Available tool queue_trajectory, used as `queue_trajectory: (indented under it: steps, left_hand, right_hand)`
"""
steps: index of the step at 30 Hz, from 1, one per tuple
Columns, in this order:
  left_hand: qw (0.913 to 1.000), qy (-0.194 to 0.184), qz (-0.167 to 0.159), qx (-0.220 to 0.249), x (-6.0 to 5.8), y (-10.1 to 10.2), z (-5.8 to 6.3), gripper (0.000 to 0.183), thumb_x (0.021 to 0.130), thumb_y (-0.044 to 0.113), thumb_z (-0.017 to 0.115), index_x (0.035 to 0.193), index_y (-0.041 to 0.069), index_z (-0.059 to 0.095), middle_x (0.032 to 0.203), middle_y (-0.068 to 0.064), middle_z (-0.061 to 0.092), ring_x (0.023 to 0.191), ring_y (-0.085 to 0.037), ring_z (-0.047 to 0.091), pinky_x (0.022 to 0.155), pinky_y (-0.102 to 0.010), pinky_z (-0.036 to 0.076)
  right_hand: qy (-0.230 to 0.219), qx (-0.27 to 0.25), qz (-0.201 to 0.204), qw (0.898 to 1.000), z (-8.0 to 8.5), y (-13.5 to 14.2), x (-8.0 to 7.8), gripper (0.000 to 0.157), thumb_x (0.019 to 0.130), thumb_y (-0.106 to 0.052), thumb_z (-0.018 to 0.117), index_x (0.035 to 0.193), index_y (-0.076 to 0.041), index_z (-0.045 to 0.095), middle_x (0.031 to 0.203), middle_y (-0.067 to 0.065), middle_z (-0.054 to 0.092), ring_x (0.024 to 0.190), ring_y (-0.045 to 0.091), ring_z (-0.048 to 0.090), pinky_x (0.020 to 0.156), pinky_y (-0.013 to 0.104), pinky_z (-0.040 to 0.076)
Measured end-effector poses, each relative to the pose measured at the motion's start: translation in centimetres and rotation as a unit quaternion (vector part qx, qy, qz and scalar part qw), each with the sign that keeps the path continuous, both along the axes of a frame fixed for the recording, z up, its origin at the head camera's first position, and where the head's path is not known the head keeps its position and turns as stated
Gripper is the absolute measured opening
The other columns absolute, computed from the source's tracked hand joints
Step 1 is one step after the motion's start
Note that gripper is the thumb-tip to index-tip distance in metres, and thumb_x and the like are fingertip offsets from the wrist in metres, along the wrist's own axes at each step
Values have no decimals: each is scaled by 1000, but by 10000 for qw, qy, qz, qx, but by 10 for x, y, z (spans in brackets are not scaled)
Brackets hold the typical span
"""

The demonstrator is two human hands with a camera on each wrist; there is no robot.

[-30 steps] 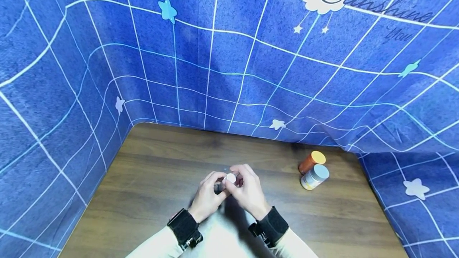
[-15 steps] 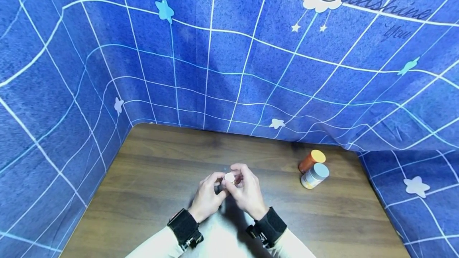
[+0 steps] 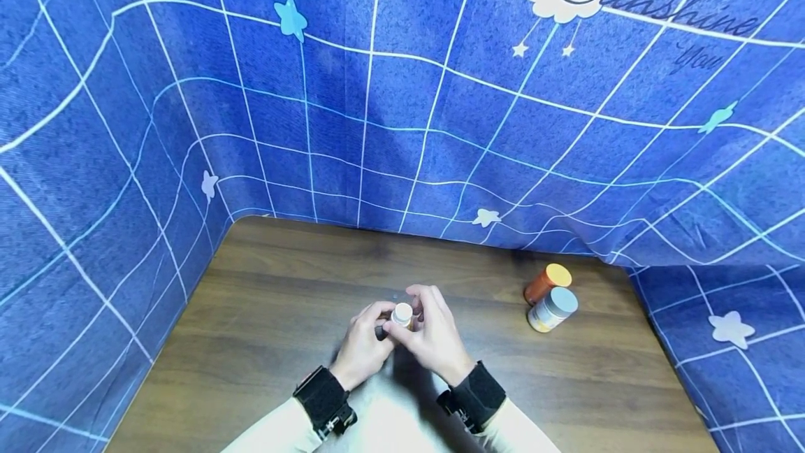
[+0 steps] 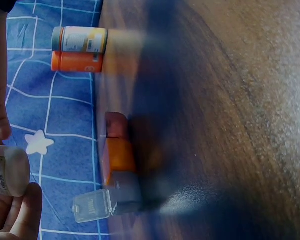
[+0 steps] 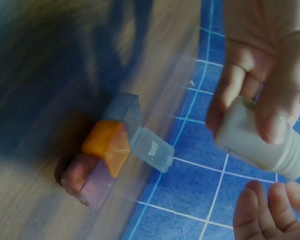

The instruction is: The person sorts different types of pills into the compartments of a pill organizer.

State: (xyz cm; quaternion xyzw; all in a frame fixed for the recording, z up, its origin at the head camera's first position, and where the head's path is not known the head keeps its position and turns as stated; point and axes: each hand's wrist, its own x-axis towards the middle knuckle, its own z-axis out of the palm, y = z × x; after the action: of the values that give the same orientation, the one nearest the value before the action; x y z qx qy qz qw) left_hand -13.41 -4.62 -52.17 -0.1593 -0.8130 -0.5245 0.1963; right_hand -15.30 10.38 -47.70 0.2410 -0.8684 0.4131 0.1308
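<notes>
My left hand (image 3: pixel 365 348) pinches a small white pill bottle (image 5: pixel 247 135) between thumb and fingers, above the table. In the head view the bottle's round white top faces up. My right hand (image 3: pixel 437 338) is around that top, its thumb reaching across the near side. In the right wrist view, a gap separates its fingers (image 5: pixel 270 215) from the bottle. Below stands a pill organizer with a blue compartment (image 5: pixel 125 110), an orange one (image 5: pixel 107 145) and a pink one (image 5: pixel 87 180). The blue one's clear lid (image 5: pixel 152 150) is flipped up. In the head view my hands mostly hide the organizer.
On the table's right side stand an orange bottle (image 3: pixel 541 285) with a yellow-orange cap and a white labelled bottle (image 3: pixel 550 312) with a grey cap, close together. A blue grid-patterned curtain (image 3: pixel 402 124) borders the wooden table (image 3: pixel 283 264) at the back and sides.
My right thumb and fingers have shifted around the bottle's top, the thumb now lower and farther left. More of the white top shows. My left hand has stayed in place.
</notes>
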Motion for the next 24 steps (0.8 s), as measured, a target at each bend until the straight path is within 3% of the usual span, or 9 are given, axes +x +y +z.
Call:
queue_trajectory:
  steps: [6, 12, 15, 18, 22, 24]
  left_hand:
    - [9998, -7, -132, 131, 0, 1, -1, 37, 71, 8, 70, 105, 15, 56, 101, -4, 59, 88, -14, 57, 74, -28, 52]
    - [9996, -74, -109, 258, 0, 0, 1, 39, 70, 6, 71, 105, 12, 56, 101, -6, 60, 89, -12, 56, 73, -27, 52]
    - [9996, -20, -123, 235, -1, -1, 1, 42, 67, 5, 72, 106, 11, 56, 101, -6, 60, 92, -11, 55, 74, -28, 52]
    - [9996, -25, -198, 222, -1, -2, 2, 40, 70, 6, 71, 107, 10, 55, 102, -6, 60, 93, -12, 55, 75, -27, 51]
    - [9995, -53, -204, 220, -1, -2, 2, 37, 74, 10, 70, 108, 12, 54, 103, -5, 60, 90, -13, 57, 75, -28, 51]
    - [9995, -32, -170, 257, -2, -3, 1, 38, 73, 9, 70, 108, 12, 55, 102, -5, 60, 87, -14, 58, 74, -31, 52]
  right_hand:
    - [-28, -307, -168, 9994, 0, -4, 2, 47, 73, -32, 72, 111, -15, 49, 82, -2, 52, 69, 13, 51, 55, 24, 47]
    - [-223, -850, 452, 9951, 1, -3, 2, 45, 76, -8, 63, 117, -17, 46, 99, 1, 62, 90, 12, 55, 74, 39, 51]
    - [-297, -805, 695, 9939, 1, -2, 1, 49, 74, -3, 56, 120, -18, 46, 109, 2, 60, 98, 14, 52, 78, 41, 48]
    - [-293, -582, 504, 9966, 1, -2, 0, 48, 76, -14, 60, 121, -19, 45, 110, 3, 56, 97, 16, 50, 75, 40, 49]
    - [-157, -309, -145, 9993, 0, -5, -2, 53, 74, -38, 68, 118, -20, 46, 95, 1, 52, 85, 19, 51, 66, 36, 49]
    - [-154, -348, -303, 9988, -2, -7, -3, 52, 72, -39, 70, 115, -19, 47, 88, 0, 50, 80, 20, 51, 62, 35, 49]
